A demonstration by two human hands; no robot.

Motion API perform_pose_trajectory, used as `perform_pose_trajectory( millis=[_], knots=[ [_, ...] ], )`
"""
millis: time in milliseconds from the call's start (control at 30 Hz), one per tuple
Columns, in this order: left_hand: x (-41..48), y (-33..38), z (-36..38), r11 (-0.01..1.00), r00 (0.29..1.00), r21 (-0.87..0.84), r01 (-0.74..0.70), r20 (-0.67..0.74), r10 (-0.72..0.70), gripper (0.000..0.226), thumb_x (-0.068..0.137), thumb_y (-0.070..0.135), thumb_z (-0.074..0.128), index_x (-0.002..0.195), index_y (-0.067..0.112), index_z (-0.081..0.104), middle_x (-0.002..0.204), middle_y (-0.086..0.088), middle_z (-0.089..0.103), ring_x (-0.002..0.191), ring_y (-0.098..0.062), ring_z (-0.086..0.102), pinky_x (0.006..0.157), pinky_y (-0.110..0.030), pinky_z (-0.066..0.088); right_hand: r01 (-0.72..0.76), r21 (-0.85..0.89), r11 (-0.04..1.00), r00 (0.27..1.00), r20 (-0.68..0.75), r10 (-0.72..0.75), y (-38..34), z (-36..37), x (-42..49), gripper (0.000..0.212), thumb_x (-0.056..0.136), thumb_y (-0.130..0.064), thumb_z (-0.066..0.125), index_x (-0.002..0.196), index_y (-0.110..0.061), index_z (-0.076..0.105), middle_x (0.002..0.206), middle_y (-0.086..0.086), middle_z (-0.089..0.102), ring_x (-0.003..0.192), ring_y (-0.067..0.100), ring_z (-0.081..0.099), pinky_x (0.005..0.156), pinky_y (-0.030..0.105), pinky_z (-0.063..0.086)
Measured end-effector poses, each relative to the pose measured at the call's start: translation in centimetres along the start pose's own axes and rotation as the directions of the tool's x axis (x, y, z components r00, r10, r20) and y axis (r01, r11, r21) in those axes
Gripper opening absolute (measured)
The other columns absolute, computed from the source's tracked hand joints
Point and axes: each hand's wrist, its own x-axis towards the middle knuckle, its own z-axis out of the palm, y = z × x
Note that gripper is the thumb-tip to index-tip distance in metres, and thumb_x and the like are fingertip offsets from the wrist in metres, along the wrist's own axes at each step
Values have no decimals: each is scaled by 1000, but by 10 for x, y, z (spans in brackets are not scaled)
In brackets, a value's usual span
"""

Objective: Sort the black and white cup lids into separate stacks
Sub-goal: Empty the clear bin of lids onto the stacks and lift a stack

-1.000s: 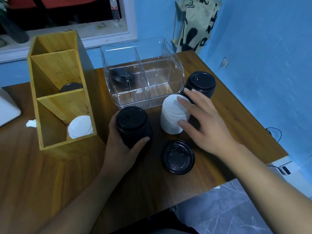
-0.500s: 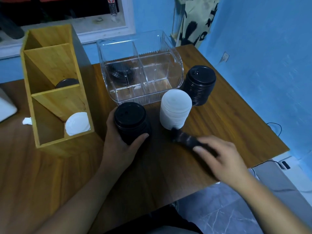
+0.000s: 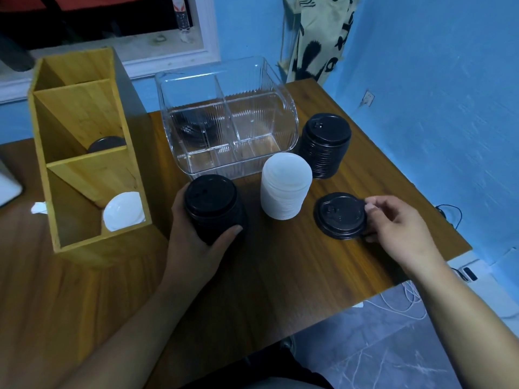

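surface [image 3: 280, 270]: dark wood grain, low sheen. organiser [image 3: 84, 127]: pale bamboo-look wood, matt. bin [image 3: 224, 119]: clear ribbed plastic, glossy. loose black lid [image 3: 341, 216]: smooth plastic.

Rack [image 3: 84, 175]: I see only the top arc of a dark lid [image 3: 106, 142] behind the divider.
Bin [image 3: 283, 108]: dark shapes [image 3: 196, 127] through the ribbed wall, too blurred for me to count.
Left grip [image 3: 196, 242]: fingers hidden behind the stack [image 3: 210, 200]; only the thumb shows.
Right grip [image 3: 398, 228]: fingertips tucked under the loose lid [image 3: 341, 216].
Left edge: a white thing [image 3: 8, 186], cut off; I cannot name it.
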Motion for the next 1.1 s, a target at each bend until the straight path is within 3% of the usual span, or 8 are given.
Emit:
perform_pose_trajectory(
  millis=[100, 200, 300, 467, 600, 700, 833, 1100],
  knots=[
    [0, 0, 0, 1000, 1000, 12, -2, 2, 2, 103, 67, 51, 80, 146, 50, 14, 140, 36, 31, 135, 12, 28, 107, -6, 26, 182, -319, 930, 976, -57, -210, 5, 5, -5, 34, 98, -41, 59, 127, -23, 61, 116, -4, 65, 98, 16, 60, 84, 34, 47],
    [0, -2, 0, 1000, 1000, 10, -3, 9, 3, 103, 67, 51, 80, 146, 51, 13, 132, 52, 26, 132, 17, 26, 103, 3, 24, 298, -422, 856, 946, 14, -323, 4, 20, -13, 66, 85, -62, 66, 137, -23, 53, 129, -4, 53, 116, 18, 49, 97, 35, 43],
    [0, -2, 0, 1000, 1000, 6, 0, 9, 0, 103, 68, 51, 80, 146, 51, 13, 132, 48, 28, 130, 22, 26, 100, 7, 22, 368, -528, 765, 921, 96, -377, 7, 36, -12, 78, 79, -69, 69, 141, -26, 49, 137, -5, 52, 122, 24, 45, 101, 42, 44],
    [0, -4, 0, 1000, 1000, 10, -4, 17, 4, 103, 68, 52, 80, 146, 53, 13, 130, 60, 20, 126, 33, 22, 102, 5, 23, 437, -390, 811, 899, 155, -410, 1, 33, 2, 72, 73, -61, 75, 134, -27, 59, 137, -7, 59, 127, 19, 51, 108, 32, 38],
    [1, -3, 0, 1000, 1000, 7, -4, 24, 4, 103, 67, 54, 79, 145, 55, 12, 130, 62, 20, 127, 32, 23, 104, 2, 24, 495, -106, 863, 869, 57, -491, -29, 9, 14, 63, 71, -61, 76, 128, -39, 62, 126, -16, 65, 117, 9, 60, 106, 37, 47],
    [1, -3, 0, 1000, 1000, 4, 2, 28, -2, 104, 67, 54, 79, 146, 52, 13, 128, 63, 20, 127, 32, 24, 106, -3, 26, 539, -35, 842, 842, -18, -540, -63, -1, 33, 57, 75, -58, 79, 127, -39, 64, 124, -17, 66, 118, 7, 61, 106, 37, 48],
    [1, -3, 1, 1000, 1000, -4, 12, 25, -12, 104, 66, 53, 79, 146, 53, 13, 127, 63, 20, 125, 34, 23, 103, 2, 24, 578, -173, 797, 805, -37, -592, -99, 5, 70, 63, 72, -60, 73, 129, -35, 64, 123, -16, 67, 115, 6, 61, 103, 32, 50],
    [1, -4, 0, 1000, 1000, -13, -3, 26, 4, 104, 67, 50, 82, 146, 53, 15, 130, 61, 23, 129, 30, 26, 104, 4, 25, 614, -451, 648, 754, 91, -650, -95, 26, 112, 73, 74, -73, 60, 134, -32, 62, 134, -5, 62, 125, 27, 53, 108, 46, 43]
  ],
)
